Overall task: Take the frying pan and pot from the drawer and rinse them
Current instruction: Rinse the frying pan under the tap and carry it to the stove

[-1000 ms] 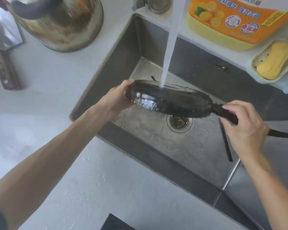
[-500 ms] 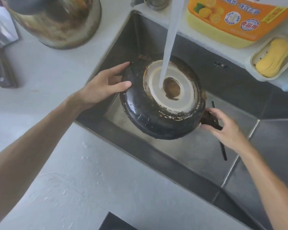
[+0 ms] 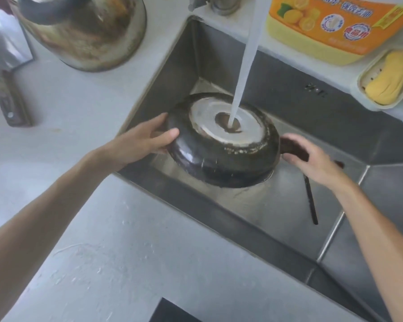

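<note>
A black frying pan (image 3: 221,159) is held upside down and tilted in the steel sink (image 3: 172,73). Tap water (image 3: 244,66) falls on the centre of its pale, stained base. My left hand (image 3: 144,140) holds the pan's left rim, thumb on the outer wall and fingers round the edge. My right hand (image 3: 312,159) grips the dark handle close to the pan body; most of the handle is hidden by it. A stained steel pot (image 3: 84,36) with a dark handle stands on the counter at the back left.
A cleaver (image 3: 7,96) lies on the grey counter (image 3: 91,240) at the far left. An orange detergent bottle (image 3: 330,26) and a yellow soap in a dish (image 3: 389,77) stand behind the sink. A thin black utensil (image 3: 311,201) lies on the sink floor at right.
The pan has turned from edge-on to base-up under the stream and sits lower in the sink. My right hand slid up the handle toward the pan body.
</note>
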The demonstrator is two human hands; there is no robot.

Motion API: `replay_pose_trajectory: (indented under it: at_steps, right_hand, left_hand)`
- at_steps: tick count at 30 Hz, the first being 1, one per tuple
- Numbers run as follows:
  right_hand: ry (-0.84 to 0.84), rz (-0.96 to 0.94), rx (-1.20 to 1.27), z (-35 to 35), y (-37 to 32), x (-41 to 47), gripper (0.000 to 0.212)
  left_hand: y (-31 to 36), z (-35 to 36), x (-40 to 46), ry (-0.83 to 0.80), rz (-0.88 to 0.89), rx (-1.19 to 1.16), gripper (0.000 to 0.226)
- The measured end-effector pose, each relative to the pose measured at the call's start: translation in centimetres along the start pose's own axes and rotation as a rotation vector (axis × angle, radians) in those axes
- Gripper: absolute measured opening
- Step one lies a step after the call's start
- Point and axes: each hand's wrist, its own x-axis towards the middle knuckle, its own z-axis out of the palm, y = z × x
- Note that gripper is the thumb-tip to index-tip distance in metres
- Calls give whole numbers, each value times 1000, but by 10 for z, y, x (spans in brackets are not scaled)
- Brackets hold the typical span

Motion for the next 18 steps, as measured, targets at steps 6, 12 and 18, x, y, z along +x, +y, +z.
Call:
replay_pose_trajectory:
  at_steps: [6,12,18]
  right_hand:
    - [305,-192,-299,-25,-13,-20,43]
    - [395,-192,-288,-8,3,-29,46]
    - [85,7,78,42,13,-16,53]
  left_hand:
    - [-23,19,2,-68,88,110,86]
    - [-10,9,2,119,246,271,110]
    - [35,9,1,303,281,364,99]
